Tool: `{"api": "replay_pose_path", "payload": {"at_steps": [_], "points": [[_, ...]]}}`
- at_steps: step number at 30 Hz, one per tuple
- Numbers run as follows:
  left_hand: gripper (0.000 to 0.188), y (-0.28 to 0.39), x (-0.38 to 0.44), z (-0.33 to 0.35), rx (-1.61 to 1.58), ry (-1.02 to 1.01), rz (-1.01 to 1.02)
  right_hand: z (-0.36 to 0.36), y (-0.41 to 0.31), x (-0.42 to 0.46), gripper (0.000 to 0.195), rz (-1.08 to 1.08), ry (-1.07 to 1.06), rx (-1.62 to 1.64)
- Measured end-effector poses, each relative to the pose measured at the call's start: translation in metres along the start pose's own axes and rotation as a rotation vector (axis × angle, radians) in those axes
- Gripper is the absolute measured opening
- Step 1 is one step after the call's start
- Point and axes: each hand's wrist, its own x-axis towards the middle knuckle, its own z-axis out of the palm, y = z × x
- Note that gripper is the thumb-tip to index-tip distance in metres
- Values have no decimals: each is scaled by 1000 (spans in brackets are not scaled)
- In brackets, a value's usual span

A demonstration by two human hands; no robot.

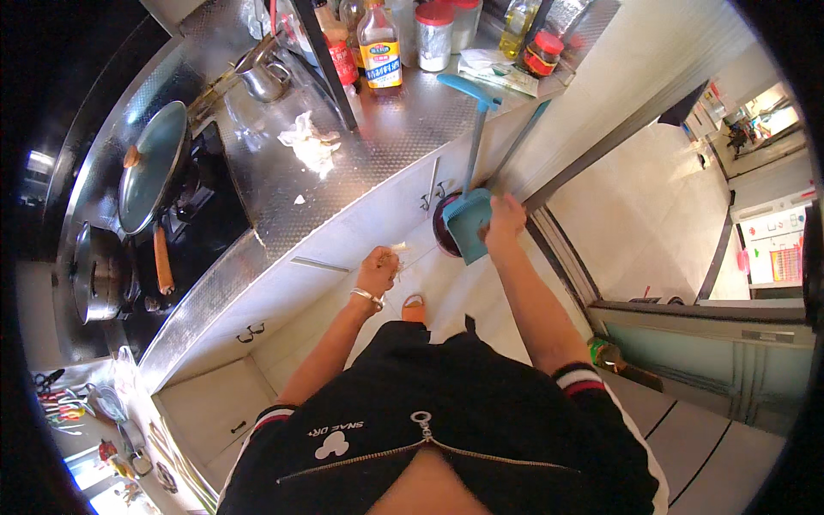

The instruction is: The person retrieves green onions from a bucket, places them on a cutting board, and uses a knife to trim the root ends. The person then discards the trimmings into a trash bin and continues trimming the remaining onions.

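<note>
My left hand (378,270), with a bracelet (368,298) at the wrist, is closed around some thin fibrous scraps (400,257). Strands and a pale bit stick out of the fist; what they are is not clear. My right hand (506,220) is at the right side of a blue dustpan (475,233). It is blurred, and whether its fingers grip the pan's edge cannot be seen. The dustpan's long handle (477,145) rises to a light-blue grip beside the counter edge. Behind the pan, a dark red bin (442,225) is partly hidden.
Crumpled tissue (310,143) lies on the metal countertop (386,138), near a seasoning bottle (381,51) and red-lidded jars (438,38). A lidded pan (154,167) and a pot (100,277) are on the stove at left. A doorway (566,257) opens at right.
</note>
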Motion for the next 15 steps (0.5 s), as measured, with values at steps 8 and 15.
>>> {"api": "replay_pose_path", "payload": {"at_steps": [8, 15], "points": [[8, -23, 7, -29, -34, 239, -167, 92, -26, 34, 39, 302, 54, -364], [7, -38, 8, -4, -108, 322, -186, 131, 49, 75, 41, 55, 18, -472]]}}
